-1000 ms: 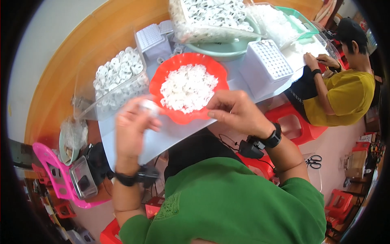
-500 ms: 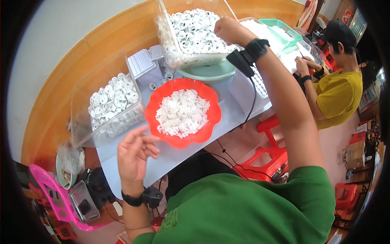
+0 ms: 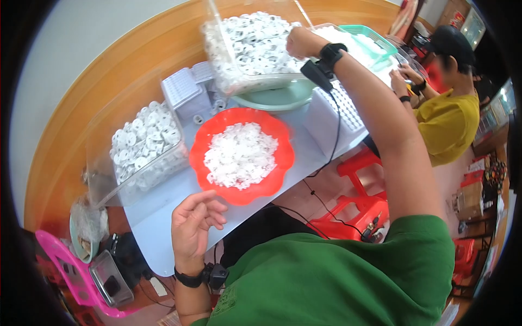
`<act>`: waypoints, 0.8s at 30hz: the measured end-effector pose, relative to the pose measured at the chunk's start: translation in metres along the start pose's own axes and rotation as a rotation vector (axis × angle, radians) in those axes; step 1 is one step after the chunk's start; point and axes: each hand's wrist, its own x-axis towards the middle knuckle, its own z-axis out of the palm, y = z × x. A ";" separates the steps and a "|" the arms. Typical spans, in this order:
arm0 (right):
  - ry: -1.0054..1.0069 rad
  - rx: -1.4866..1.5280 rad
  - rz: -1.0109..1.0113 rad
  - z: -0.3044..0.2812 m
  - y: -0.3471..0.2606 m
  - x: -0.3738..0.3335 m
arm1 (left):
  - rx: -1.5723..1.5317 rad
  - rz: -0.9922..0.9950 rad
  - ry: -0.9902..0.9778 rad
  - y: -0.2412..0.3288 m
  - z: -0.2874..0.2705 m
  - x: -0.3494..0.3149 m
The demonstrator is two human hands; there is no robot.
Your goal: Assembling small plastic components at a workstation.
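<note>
1. Looks like a small workshop set up in a plain room, with wood panelling [image 3: 60, 141] curving round from ten to twelve o'clock.
2. Bulk supplies suggest it: a clear tub [image 3: 100, 179] at nine o'clock and a larger tub [image 3: 272, 82] at twelve, both heaped with small white parts [image 3: 144, 136].
3. A co-worker [image 3: 451, 122] sits near three o'clock, hands busy.
4. Basic seating: a red plastic stool [image 3: 374, 208] at four o'clock.

The right arm [image 3: 389, 117] stretches forward, the right grip [image 3: 302, 43] curled, while the left grip [image 3: 199, 218] is raised, loosely cupped.
</note>
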 end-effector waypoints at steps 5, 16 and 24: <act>0.695 0.143 0.093 -0.030 -0.020 -0.014 | 0.013 0.003 -0.014 -0.005 0.005 0.003; 0.249 1.035 -0.290 -0.050 -0.187 -0.195 | -0.099 0.041 -0.123 -0.014 0.062 0.006; 0.222 1.006 -0.265 -0.012 -0.210 -0.234 | -0.136 0.102 -0.230 -0.036 0.075 0.005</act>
